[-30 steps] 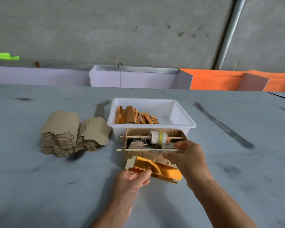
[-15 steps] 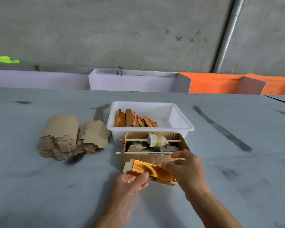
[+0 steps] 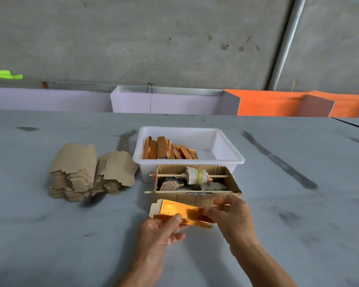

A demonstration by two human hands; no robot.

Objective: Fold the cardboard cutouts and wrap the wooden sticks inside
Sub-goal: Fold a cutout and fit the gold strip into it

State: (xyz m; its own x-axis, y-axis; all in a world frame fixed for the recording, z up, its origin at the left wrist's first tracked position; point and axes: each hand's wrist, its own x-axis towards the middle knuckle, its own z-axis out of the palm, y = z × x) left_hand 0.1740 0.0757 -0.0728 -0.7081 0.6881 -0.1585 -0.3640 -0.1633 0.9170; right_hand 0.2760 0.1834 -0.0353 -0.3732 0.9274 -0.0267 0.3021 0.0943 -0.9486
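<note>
I hold a gold cutout (image 3: 179,211) between both hands, just above the grey table (image 3: 50,235), near its front edge. The piece is thin card, shiny metallic gold on one face and plain white on the tabbed left end, and it is partly folded into a long, shallow trough. My left hand (image 3: 162,233) grips its near left edge, thumb pressed on the gold face and fingers curled beneath. My right hand (image 3: 234,218) pinches the right end between thumb and fingertips.

Just behind the cutout sits a rough brown cardboard box (image 3: 197,195), open on top. Two thin wooden sticks (image 3: 170,175) run across it lengthwise, and one carries a white spool (image 3: 196,176) banded with yellow tape. Touching the box's far side is a smooth white plastic tub (image 3: 226,150) holding finished gold wraps (image 3: 170,151) leaning in a row along its left half.

To the left, toward the table's middle, stands a ragged stack of flat cutouts (image 3: 87,172), dull brown side up, with notched edges.
</note>
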